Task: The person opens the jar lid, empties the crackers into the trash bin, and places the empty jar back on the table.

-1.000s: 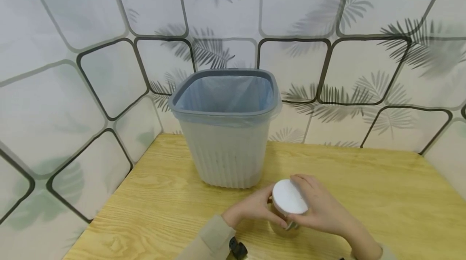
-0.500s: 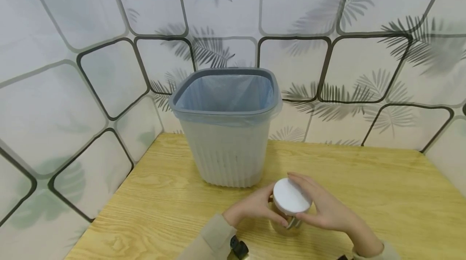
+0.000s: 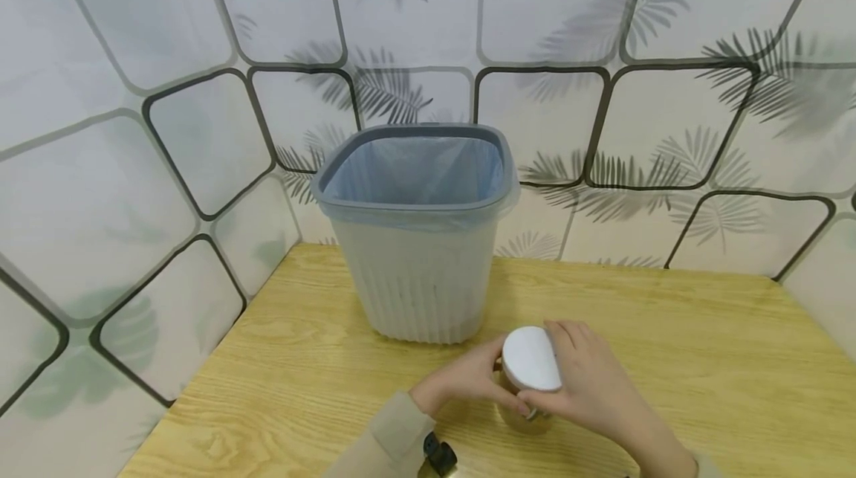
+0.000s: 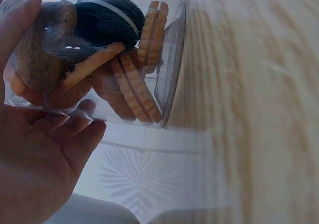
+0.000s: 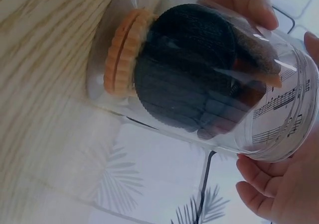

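A clear jar (image 3: pixel 524 422) with a round white lid (image 3: pixel 531 359) stands on the table. My left hand (image 3: pixel 464 379) grips its side just below the lid, thumb at the front. My right hand (image 3: pixel 588 381) holds the lid from the right, its fingers and thumb curled round the rim and covering part of it. Through the jar wall in the left wrist view show pale sandwich cookies (image 4: pixel 135 87), a dark sandwich cookie (image 4: pixel 109 17) and a speckled brown cookie (image 4: pixel 40 45). The right wrist view shows dark cookies (image 5: pixel 184 59) beside a pale one (image 5: pixel 124 55).
Behind the jar, to the left, stands a ribbed white trash bin (image 3: pixel 417 277) with a grey rim and a bluish liner bag (image 3: pixel 414 169). Patterned walls (image 3: pixel 535 121) close off the back and left of the wood-grain table (image 3: pixel 287 359).
Half a second ago my right hand's fingers were spread wider and more of the lid showed. They have closed round the lid again and the hand has turned. My left hand stays in place.
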Demonstrator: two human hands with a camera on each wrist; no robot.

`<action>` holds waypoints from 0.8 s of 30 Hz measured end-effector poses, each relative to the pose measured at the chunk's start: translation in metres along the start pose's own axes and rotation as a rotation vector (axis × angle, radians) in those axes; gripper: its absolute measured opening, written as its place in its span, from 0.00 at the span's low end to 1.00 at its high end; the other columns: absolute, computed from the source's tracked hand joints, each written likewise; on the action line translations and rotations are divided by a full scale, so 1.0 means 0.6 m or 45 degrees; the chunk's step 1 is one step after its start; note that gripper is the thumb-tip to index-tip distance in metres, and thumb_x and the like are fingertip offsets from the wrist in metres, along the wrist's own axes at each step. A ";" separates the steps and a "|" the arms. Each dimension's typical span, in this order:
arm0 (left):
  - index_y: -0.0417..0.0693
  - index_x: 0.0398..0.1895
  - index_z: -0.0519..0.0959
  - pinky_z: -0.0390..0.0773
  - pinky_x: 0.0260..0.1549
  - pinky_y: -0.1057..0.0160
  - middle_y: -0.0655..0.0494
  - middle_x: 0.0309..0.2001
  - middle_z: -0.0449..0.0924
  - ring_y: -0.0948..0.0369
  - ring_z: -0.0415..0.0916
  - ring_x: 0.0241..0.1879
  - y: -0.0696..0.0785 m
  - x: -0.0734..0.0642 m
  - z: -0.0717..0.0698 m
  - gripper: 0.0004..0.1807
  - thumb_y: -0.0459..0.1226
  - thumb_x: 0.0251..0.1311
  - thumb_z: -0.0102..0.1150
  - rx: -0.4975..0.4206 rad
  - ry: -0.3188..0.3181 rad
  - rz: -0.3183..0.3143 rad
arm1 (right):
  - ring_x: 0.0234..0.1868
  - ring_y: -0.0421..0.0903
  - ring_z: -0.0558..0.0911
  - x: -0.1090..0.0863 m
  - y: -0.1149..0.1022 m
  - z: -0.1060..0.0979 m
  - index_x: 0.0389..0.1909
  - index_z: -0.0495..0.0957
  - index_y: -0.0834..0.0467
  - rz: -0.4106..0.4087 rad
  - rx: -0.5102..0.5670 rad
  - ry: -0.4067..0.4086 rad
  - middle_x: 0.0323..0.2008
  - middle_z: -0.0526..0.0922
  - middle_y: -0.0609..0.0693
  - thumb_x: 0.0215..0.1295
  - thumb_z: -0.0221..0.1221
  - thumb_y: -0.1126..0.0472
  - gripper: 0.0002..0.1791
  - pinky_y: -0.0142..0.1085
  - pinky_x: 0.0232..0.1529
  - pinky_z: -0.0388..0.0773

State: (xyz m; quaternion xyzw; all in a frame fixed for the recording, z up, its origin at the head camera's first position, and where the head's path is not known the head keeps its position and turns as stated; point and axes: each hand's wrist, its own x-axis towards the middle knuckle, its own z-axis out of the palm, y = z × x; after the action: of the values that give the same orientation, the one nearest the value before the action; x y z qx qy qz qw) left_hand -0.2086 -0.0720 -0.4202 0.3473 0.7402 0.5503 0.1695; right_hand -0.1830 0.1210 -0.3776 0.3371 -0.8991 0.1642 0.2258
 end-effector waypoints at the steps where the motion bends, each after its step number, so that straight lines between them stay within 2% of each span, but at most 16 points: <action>1: 0.56 0.64 0.55 0.64 0.50 0.64 0.64 0.58 0.61 0.68 0.61 0.53 0.000 0.000 0.000 0.44 0.30 0.44 0.67 -0.003 -0.002 0.000 | 0.43 0.55 0.71 0.000 0.000 0.000 0.47 0.68 0.72 0.007 0.014 -0.008 0.41 0.73 0.61 0.36 0.62 0.31 0.51 0.49 0.39 0.71; 6: 0.56 0.64 0.55 0.63 0.51 0.64 0.64 0.58 0.61 0.68 0.61 0.54 0.001 0.000 0.001 0.44 0.30 0.44 0.67 -0.003 0.003 -0.001 | 0.43 0.53 0.71 -0.001 0.001 -0.001 0.48 0.69 0.71 0.032 0.126 -0.042 0.42 0.72 0.59 0.37 0.66 0.37 0.46 0.46 0.37 0.73; 11: 0.55 0.64 0.56 0.62 0.51 0.65 0.64 0.58 0.61 0.68 0.60 0.54 0.002 0.000 0.002 0.45 0.31 0.42 0.68 0.024 0.022 0.009 | 0.44 0.52 0.71 0.000 0.010 -0.001 0.49 0.68 0.70 -0.035 0.225 -0.032 0.44 0.72 0.59 0.36 0.68 0.44 0.43 0.46 0.37 0.73; 16: 0.54 0.64 0.55 0.62 0.51 0.65 0.62 0.57 0.63 0.68 0.61 0.53 0.002 0.000 0.001 0.46 0.31 0.40 0.69 0.056 0.024 0.045 | 0.47 0.50 0.70 -0.003 0.020 -0.003 0.53 0.64 0.68 -0.065 0.344 -0.086 0.48 0.70 0.58 0.39 0.69 0.46 0.44 0.44 0.37 0.74; 24: 0.55 0.64 0.55 0.62 0.51 0.65 0.62 0.57 0.62 0.68 0.61 0.54 0.000 -0.001 0.001 0.45 0.32 0.41 0.69 0.068 0.023 0.045 | 0.51 0.55 0.68 -0.004 0.028 -0.012 0.57 0.61 0.70 -0.143 0.470 -0.132 0.53 0.67 0.61 0.43 0.68 0.53 0.43 0.48 0.42 0.72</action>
State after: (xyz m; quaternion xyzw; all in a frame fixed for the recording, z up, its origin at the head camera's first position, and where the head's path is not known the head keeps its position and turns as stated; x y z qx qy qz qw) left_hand -0.2080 -0.0720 -0.4202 0.3599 0.7497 0.5364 0.1438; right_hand -0.1907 0.1380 -0.3753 0.4304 -0.8440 0.2958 0.1223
